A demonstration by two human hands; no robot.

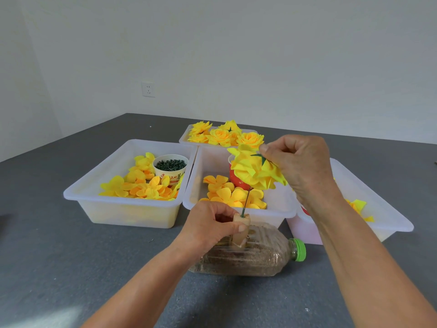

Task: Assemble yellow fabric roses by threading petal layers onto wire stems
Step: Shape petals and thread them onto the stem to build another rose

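A yellow fabric rose [254, 172] with a green calyx on top hangs head-down on a thin green wire stem [246, 202]. My right hand [300, 166] pinches the rose at its calyx, just above the middle bin. The wire's lower end stands in a tan wooden block [242, 230] that is fixed on a plastic bottle [248, 254] lying on its side. My left hand [211, 224] grips that block.
Several white plastic bins sit on the grey table: a left bin [123, 204] with loose yellow petal layers and a paper cup of dark green pieces [170, 168], a middle bin [236, 209] with petals and a red cup, a far bin with finished roses [224, 134], a right bin [369, 209].
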